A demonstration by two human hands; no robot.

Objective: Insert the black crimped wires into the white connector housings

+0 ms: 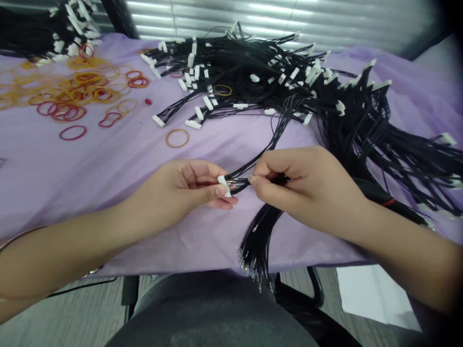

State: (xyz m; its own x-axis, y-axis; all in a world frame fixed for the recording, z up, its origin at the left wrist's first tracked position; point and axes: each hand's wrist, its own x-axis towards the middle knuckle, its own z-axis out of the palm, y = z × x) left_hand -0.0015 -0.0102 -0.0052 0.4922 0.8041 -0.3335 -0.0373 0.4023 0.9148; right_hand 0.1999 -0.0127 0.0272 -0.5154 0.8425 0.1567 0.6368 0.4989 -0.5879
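Observation:
Between the thumb and fingers of my left hand point(191, 185) is a white plastic connector point(224, 186). Black wires run from both of its ends, and a few wires with bare metal terminals point(233, 183) meet its middle. My right hand point(300, 180) pinches those black wires just right of the connector. Whether the terminals sit inside the housing or only at its mouth, I cannot tell. Below my right hand, a bundle of loose black wires point(261, 236) with silver terminals hangs over the table's front edge.
A large heap of black wire harnesses point(249, 72) with white connectors spreads across the back and right. Yellow and red rubber bands point(85, 86) lie scattered at the left. One yellow band point(177, 138) rests alone on the purple cloth point(126, 144). Another harness pile point(32, 31) is at the far left.

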